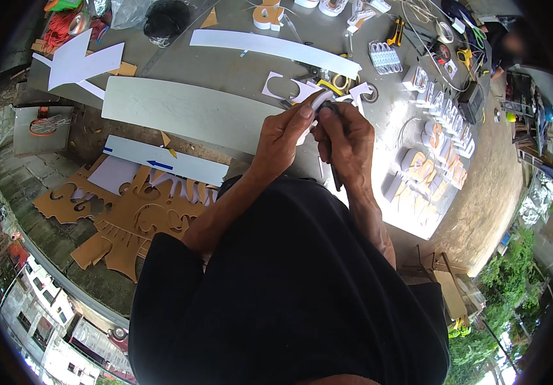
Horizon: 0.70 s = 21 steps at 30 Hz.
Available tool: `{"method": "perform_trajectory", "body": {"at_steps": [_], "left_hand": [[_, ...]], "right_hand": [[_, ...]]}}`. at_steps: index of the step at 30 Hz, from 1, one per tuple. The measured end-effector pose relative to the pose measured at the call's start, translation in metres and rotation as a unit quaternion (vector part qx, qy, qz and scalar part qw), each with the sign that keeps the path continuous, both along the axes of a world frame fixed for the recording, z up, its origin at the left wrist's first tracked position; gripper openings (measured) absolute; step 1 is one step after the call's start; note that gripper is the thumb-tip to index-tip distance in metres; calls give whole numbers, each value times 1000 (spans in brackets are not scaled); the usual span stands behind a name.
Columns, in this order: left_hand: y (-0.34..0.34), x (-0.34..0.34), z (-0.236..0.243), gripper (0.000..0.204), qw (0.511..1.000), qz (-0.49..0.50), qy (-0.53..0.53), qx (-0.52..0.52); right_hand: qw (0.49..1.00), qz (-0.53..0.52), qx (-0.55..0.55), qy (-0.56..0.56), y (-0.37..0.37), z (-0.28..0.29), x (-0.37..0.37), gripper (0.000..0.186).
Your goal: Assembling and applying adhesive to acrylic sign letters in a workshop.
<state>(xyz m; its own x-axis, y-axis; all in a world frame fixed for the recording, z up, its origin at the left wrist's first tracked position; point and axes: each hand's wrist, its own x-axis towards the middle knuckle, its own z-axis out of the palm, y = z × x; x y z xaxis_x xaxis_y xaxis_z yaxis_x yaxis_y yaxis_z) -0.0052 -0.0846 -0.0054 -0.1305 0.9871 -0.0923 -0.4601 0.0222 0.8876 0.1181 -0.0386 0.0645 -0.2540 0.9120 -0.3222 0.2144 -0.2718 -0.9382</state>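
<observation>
Close in front of my chest, my left hand [284,136] is closed on a small white curved piece [320,99], thumb pressed along it. My right hand [348,133] is closed beside it, its fingertips meeting the piece. A slim dark tool [336,178] sticks out below the right palm; its kind is hidden by the fingers. Just beyond the hands lie white cut-out scraps [284,86], a roll of tape [370,93] and a yellow-handled tool [325,84].
Long white strips [270,48] and a wide pale sheet [180,106] lie on the grey table [225,77]. Finished white letters [417,168] stand in rows at the right. Cut brown boards [141,218] are at lower left. A co-worker [504,45] is at the far right.
</observation>
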Motion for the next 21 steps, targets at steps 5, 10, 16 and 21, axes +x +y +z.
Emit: {"method": "perform_trajectory", "body": {"at_steps": [5,10,16,21], "left_hand": [[2,-2,16,41,998,-5,63,21],[2,-2,3,44,989,-3,130,75],[7,-1,15,41,995,-16,81,60],[7,-2,17,43,994,-8,92,53]], "right_hand": [[984,-63,-80,149,-1,-2,4,20],[999,34,-29,-2,4,-2,6,21],[954,-76,-153,245,0,-5,4,19],[999,-15,33,3,-3,5,1,13]]}}
